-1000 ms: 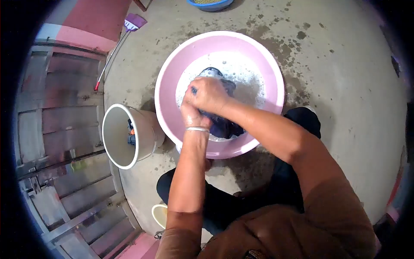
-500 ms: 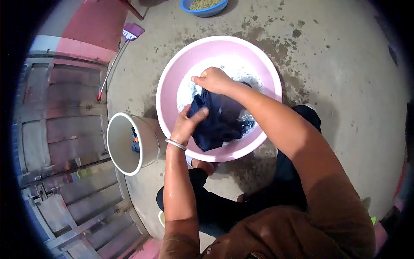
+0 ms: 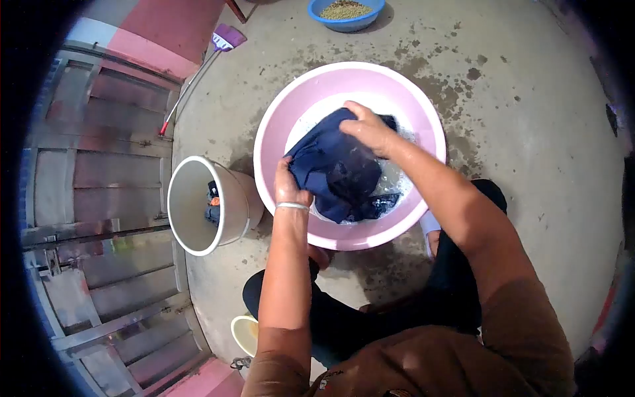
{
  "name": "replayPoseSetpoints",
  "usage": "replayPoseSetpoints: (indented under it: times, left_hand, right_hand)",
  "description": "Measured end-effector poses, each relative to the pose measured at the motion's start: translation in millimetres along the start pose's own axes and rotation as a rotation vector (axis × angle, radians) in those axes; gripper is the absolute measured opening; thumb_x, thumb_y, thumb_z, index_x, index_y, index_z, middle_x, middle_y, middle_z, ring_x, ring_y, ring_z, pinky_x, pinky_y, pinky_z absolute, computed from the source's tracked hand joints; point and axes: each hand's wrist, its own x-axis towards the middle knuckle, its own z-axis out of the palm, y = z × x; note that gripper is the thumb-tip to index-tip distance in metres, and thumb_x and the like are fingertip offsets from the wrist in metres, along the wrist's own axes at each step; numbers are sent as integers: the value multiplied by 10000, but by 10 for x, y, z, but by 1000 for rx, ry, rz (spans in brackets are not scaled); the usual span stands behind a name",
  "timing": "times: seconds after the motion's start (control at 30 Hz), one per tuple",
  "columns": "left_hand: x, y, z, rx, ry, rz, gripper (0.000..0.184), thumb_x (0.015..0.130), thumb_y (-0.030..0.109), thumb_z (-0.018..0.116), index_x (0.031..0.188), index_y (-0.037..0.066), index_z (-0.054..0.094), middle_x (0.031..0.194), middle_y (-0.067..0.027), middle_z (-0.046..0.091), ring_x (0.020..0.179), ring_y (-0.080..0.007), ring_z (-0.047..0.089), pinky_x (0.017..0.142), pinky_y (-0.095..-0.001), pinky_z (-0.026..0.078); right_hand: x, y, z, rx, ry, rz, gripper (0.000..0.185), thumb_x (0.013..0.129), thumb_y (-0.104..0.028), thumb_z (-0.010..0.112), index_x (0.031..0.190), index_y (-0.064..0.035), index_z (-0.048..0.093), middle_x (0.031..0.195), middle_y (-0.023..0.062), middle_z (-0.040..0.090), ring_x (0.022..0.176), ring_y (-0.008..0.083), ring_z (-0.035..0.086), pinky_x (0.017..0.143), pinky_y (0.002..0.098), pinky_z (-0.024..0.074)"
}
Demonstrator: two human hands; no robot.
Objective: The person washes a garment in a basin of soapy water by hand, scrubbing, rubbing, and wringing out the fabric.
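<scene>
A dark blue wet cloth (image 3: pixel 337 165) is spread between my hands over the pink basin (image 3: pixel 377 239), its lower part down in the soapy water (image 3: pixel 395 173). My left hand (image 3: pixel 289 185) grips the cloth's left edge near the basin's left side. At the cloth's upper part, my right hand (image 3: pixel 368 130) holds it between thumb and fingers. Some fingertips of both hands are hidden by the fabric.
A white bucket (image 3: pixel 247 202) with dark and orange cloth inside stands left of the basin. Behind are a blue bowl of small greenish pieces (image 3: pixel 347 25) and a purple broom (image 3: pixel 228 38). A small pale container (image 3: pixel 245 335) sits near my left elbow.
The cloth was bunched between my hands, then opened out. My left hand has closed on its left edge since half a second ago, and my right hand has moved right with its upper part.
</scene>
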Motion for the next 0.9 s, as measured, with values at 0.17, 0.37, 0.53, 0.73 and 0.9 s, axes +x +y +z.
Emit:
replayPoseSetpoints:
  times: [0.17,0.37,0.53,0.73,0.9]
  left_hand:
    - [125,-134,-300,-132,-343,-92,309,936,362,427,979,102,588,869,-69,606,759,-240,577,737,-364,501]
    - [-196,-341,472,19,67,65,314,936,308,455,1059,53,590,1015,-99,641,949,-248,624,842,-390,505]
    - [709,-322,-619,14,-666,-64,351,954,402,462,984,79,598,933,-89,640,871,-247,631,791,-376,525]
    - [-508,-183,590,401,-181,8,408,920,358,529,1127,14,596,1047,-123,658,913,-259,658,846,-379,537]
    - [-324,270,159,72,-222,36,304,814,195,513,980,-37,620,934,-160,676,870,-271,655,837,-376,527]
  right_hand:
    - [-396,-61,896,-629,-129,-475,186,791,-265,621,832,-89,663,837,133,658,802,305,646,773,372,506]
    - [57,237,619,-759,272,-508,208,807,-240,609,712,-62,654,693,171,632,659,359,634,611,437,513]
    - [-219,113,899,-614,79,-515,169,755,-237,643,749,-73,680,722,168,650,687,357,647,657,431,526]
    - [338,337,277,-573,76,-88,428,861,-414,550,796,-14,687,786,236,655,766,387,640,761,451,495]
    - [186,265,-44,-724,-393,85,565,811,-541,669,894,18,684,791,121,655,759,184,609,721,330,473]
